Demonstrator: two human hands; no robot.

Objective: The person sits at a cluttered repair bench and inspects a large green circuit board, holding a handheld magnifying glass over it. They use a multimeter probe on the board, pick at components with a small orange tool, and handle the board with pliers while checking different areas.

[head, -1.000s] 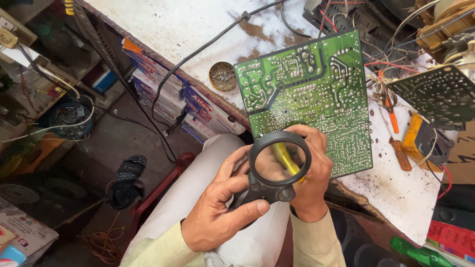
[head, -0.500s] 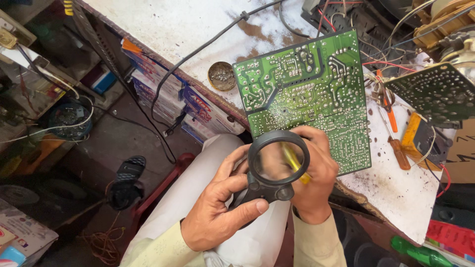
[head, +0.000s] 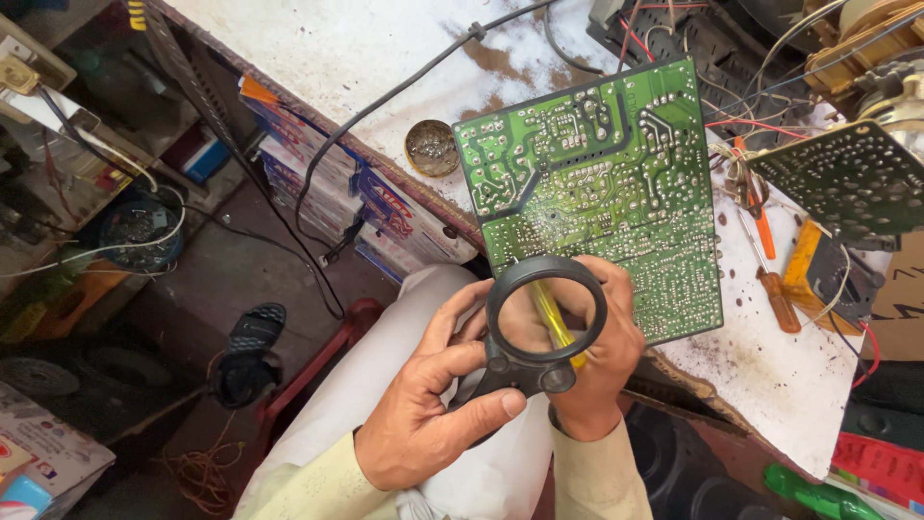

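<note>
Little has moved since the earlier frames: the magnifying glass (head: pixel 545 310) keeps its place over the lower edge of the green circuit board (head: pixel 597 193), and only the yellow-handled tool (head: pixel 553 323) seen through the lens has shifted slightly. Left hand (head: pixel 433 404), closed on the black handle of the magnifying glass, thumb pressed along the handle and fingers curled behind the rim; wrist bent upward from the cream sleeve. Right hand (head: pixel 602 361), touching the left, wrapped around the yellow-handled tool, with its fingertips lying against the near edge of the circuit board. Circuit board, solder side up, resting on the stained white tabletop (head: pixel 385 58) and overhanging its near edge. Round solder tin (head: pixel 432 147) just beside the board's left corner; black cable (head: pixel 385 106) crossing the tabletop above it. Right of the board: orange-handled screwdriver (head: pixel 760 231), brown-handled screwdriver (head: pixel 775 294), yellow meter (head: pixel 818 274), second dark circuit board (head: pixel 847 183), tangled wires. Lens and both hands mask the board's lower left corner. Below the tabletop: stacked cartons (head: pixel 327 183); black sandal (head: pixel 250 332) on the floor
</note>
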